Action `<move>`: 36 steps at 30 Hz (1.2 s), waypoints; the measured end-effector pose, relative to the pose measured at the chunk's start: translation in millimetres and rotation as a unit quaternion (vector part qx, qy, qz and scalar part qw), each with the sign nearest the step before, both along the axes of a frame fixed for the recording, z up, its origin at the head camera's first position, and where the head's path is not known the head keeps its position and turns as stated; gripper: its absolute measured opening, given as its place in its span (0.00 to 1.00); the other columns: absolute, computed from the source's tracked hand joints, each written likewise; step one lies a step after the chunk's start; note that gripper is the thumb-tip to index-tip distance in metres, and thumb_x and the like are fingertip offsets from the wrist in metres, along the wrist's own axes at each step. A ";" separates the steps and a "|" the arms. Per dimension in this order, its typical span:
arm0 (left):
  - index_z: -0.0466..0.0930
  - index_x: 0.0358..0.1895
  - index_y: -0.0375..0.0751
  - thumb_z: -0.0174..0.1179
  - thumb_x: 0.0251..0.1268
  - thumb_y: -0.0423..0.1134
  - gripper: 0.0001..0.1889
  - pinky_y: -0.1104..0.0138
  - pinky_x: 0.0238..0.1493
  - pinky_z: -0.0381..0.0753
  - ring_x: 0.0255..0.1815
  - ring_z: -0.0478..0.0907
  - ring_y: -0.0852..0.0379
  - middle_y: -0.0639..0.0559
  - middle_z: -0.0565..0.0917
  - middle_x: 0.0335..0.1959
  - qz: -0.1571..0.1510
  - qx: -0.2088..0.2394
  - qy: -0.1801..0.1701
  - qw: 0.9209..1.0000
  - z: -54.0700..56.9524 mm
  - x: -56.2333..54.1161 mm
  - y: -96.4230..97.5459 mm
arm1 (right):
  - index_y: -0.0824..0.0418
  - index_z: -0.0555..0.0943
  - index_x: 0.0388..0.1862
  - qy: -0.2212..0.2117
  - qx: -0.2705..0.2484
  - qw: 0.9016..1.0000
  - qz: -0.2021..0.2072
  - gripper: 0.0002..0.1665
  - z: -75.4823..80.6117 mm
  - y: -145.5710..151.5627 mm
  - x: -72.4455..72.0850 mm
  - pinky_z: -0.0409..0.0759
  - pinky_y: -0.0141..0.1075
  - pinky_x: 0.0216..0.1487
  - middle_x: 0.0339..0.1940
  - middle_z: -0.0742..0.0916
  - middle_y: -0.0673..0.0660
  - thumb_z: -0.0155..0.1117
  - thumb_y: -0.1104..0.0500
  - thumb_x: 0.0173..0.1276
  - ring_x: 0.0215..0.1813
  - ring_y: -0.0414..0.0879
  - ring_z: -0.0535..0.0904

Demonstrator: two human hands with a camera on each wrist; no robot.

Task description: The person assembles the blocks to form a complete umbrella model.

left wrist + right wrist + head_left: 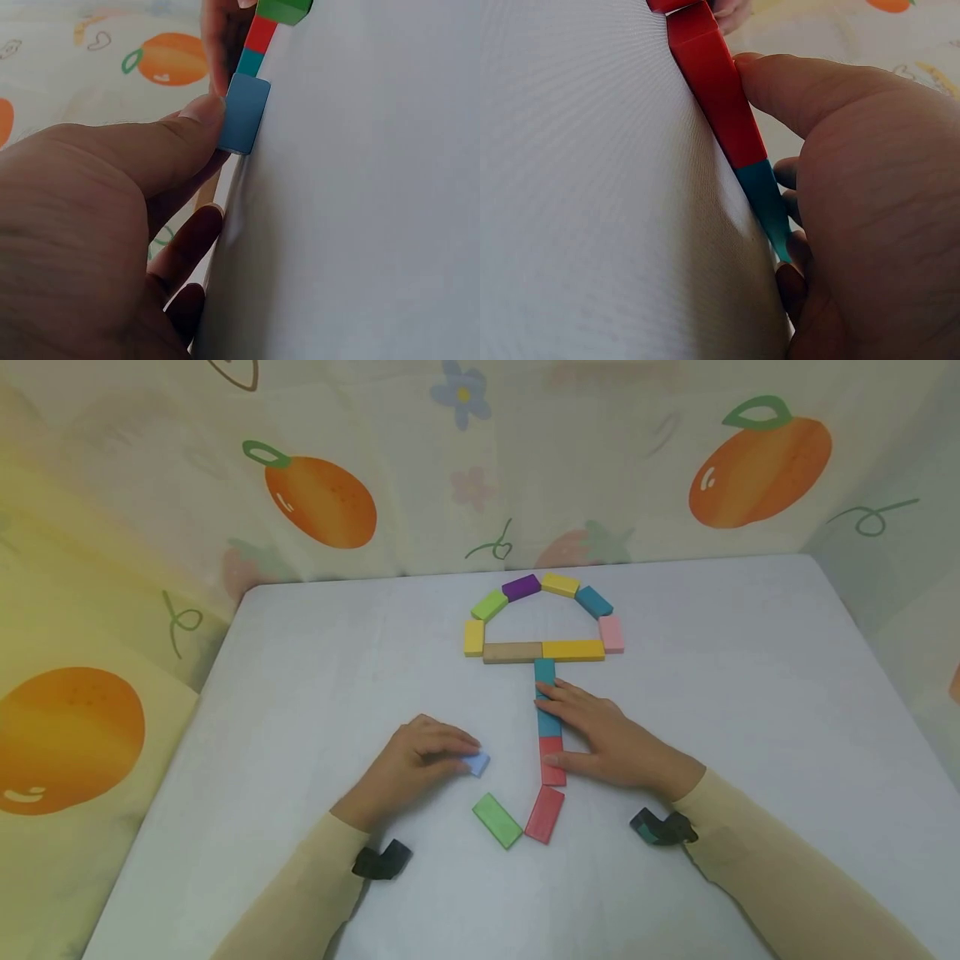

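Observation:
Between thumb and fingertips my left hand (416, 764) pinches a light blue block (477, 764), just left of the upright row of blocks. In the left wrist view that blue block (244, 114) shows its flat face, the thumb on its edge. My right hand (611, 735) rests with spread fingers on the row: fingertips on the teal blocks (549, 723), thumb on a red block (553, 772). Below, another red block (545, 815) lies tilted, its lower corner meeting a slanted green block (497, 821). The right wrist view shows the thumb at the red block's (718, 94) side.
Above the row, a tan block (512, 652) and a yellow-orange block (573, 650) lie end to end. An arch of small blocks, including a purple one (521, 587) and a pink one (611, 634), curves over them. Printed cloth hangs behind the white table (750, 677).

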State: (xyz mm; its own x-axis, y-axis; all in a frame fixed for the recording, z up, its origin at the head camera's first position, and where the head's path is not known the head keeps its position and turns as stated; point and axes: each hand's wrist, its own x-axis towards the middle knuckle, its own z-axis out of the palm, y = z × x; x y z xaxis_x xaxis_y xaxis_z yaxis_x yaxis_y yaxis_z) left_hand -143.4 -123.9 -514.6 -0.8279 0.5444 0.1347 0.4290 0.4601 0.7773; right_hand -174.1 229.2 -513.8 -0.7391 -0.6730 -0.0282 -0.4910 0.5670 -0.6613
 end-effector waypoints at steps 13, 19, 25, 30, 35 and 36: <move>0.95 0.56 0.55 0.78 0.70 0.37 0.15 0.55 0.54 0.75 0.58 0.76 0.60 0.73 0.88 0.57 -0.013 -0.015 -0.009 1.000 4.0 7.0 7.5 | 0.55 0.65 0.89 0.002 -0.002 1.000 0.002 0.49 2.4 -0.9 0.8 0.56 0.69 0.80 0.91 0.59 0.49 0.68 0.37 0.78 0.90 0.53 0.48; 0.95 0.56 0.57 0.78 0.69 0.38 0.15 0.53 0.55 0.72 0.57 0.75 0.60 0.75 0.87 0.56 -0.018 -0.019 -0.012 1.000 5.0 8.1 7.8 | 0.55 0.65 0.88 0.002 -0.004 1.000 0.002 0.49 3.6 -1.2 1.6 0.57 0.69 0.79 0.91 0.60 0.50 0.69 0.37 0.78 0.89 0.54 0.48; 0.95 0.56 0.58 0.79 0.68 0.38 0.15 0.51 0.58 0.67 0.58 0.75 0.61 0.76 0.87 0.56 -0.018 -0.026 -0.009 0.999 5.2 8.2 8.7 | 0.54 0.65 0.88 0.000 -0.004 1.000 0.000 0.49 1.3 -0.3 1.1 0.57 0.69 0.79 0.91 0.59 0.49 0.69 0.37 0.78 0.90 0.53 0.47; 0.95 0.56 0.57 0.79 0.68 0.38 0.15 0.51 0.58 0.66 0.57 0.75 0.62 0.77 0.87 0.55 -0.022 -0.026 -0.008 0.999 4.4 8.5 9.1 | 0.55 0.65 0.88 0.003 -0.004 1.000 0.001 0.49 0.7 -0.1 1.1 0.57 0.69 0.79 0.91 0.59 0.50 0.69 0.37 0.78 0.90 0.53 0.48; 0.95 0.55 0.58 0.79 0.68 0.38 0.15 0.51 0.58 0.66 0.57 0.75 0.62 0.78 0.87 0.55 -0.022 -0.028 -0.004 0.999 2.8 7.7 8.4 | 0.54 0.65 0.89 0.006 0.000 1.000 0.000 0.49 1.4 -0.4 0.9 0.57 0.68 0.79 0.91 0.59 0.50 0.69 0.36 0.78 0.90 0.53 0.48; 0.95 0.55 0.59 0.79 0.68 0.38 0.15 0.51 0.58 0.66 0.57 0.75 0.62 0.78 0.87 0.55 -0.022 -0.029 -0.003 0.999 2.6 7.6 8.3 | 0.54 0.65 0.89 0.005 0.000 1.000 0.001 0.49 1.6 -0.5 0.8 0.57 0.68 0.79 0.91 0.59 0.50 0.69 0.36 0.78 0.90 0.53 0.48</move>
